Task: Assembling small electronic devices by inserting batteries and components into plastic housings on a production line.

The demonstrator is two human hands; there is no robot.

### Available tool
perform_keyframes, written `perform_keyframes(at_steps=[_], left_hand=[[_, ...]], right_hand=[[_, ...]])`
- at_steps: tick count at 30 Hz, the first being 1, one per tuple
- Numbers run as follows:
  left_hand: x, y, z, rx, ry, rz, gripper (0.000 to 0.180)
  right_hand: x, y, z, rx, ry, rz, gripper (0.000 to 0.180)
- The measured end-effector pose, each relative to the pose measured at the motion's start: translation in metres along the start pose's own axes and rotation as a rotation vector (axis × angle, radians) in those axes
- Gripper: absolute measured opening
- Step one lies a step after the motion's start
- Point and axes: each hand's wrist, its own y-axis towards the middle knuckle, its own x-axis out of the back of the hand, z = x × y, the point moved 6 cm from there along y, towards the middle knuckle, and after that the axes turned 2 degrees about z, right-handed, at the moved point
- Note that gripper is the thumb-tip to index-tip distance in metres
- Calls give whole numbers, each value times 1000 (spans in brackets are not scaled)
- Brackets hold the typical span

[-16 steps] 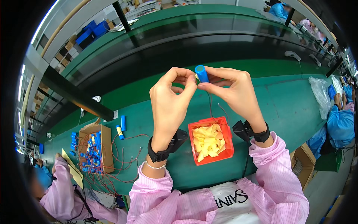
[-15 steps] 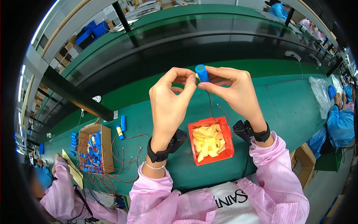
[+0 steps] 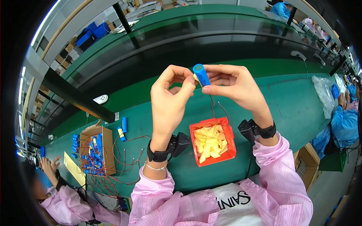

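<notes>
Above the bench, my right hand grips a blue cylindrical battery between thumb and fingers, its round end tilted up. Thin dark wires hang below the battery. My left hand is closed in a pinch at the battery's left side, where a small piece of yellow tape shows at the fingertips. How far the tape reaches round the battery is hidden. Below my hands stands a red plastic bin holding many yellow strips.
To the left, a cardboard box holds many blue batteries with red and dark wires trailing out. Two batteries lie behind it. A co-worker's hand is at far left. Clear plastic bags lie at right; a scanner rests farther back.
The battery has shifted slightly left and tilts more, and my right fingers have spread a little along it. My left hand stays close to it. The co-worker's hand at left has moved.
</notes>
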Motion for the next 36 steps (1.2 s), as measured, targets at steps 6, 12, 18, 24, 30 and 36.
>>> perform_keyframes(at_steps=[6, 12, 18, 24, 30, 36], left_hand=[[-3, 0, 3, 138, -369, 144, 9], [6, 1, 4, 115, -106, 264, 7], [-41, -33, 26, 82, 659, 857, 23], [-55, -41, 53, 38, 815, 843, 24], [21, 34, 69, 130, 648, 504, 24], [319, 119, 182, 666, 1477, -182, 34]], right_hand=[[4, 0, -6, -216, 495, 219, 38], [33, 6, -9, -106, 474, 43, 48], [99, -3, 0, 12, 353, -232, 41], [103, -7, 8, 75, 255, -347, 39], [121, -17, 11, 117, 204, -394, 37], [113, -16, 22, 144, 252, -374, 36]])
